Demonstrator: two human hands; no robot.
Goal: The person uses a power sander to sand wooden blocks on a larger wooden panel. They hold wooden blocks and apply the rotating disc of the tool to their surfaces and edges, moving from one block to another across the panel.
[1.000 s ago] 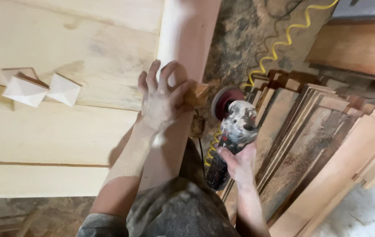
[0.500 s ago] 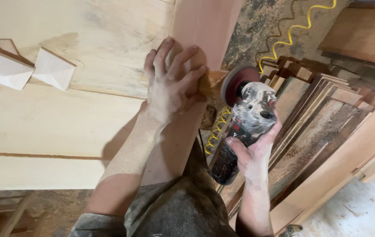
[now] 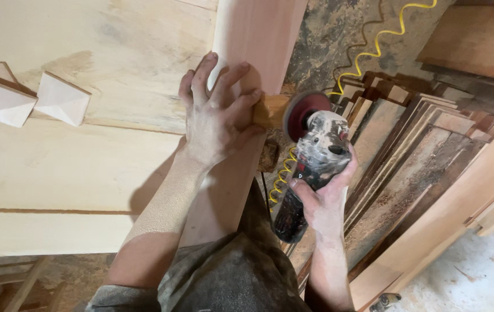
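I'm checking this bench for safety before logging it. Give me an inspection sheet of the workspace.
Surface: pale wooden bench, dusty.
Job's things: small wood block at the edge of a reddish plank; angle grinder, its red disc beside the block.
Clutter: two pale pyramid-shaped blocks on the bench.
Hands: left hand pressing on block and plank; right hand gripping the grinder.
Cables: yellow coiled cord running behind the grinder.
Surroundings: stacked boards at right, sawdust on the floor.

A small tan wood block (image 3: 269, 111) juts off the bench edge, touching a dusty angle grinder's (image 3: 315, 155) red disc
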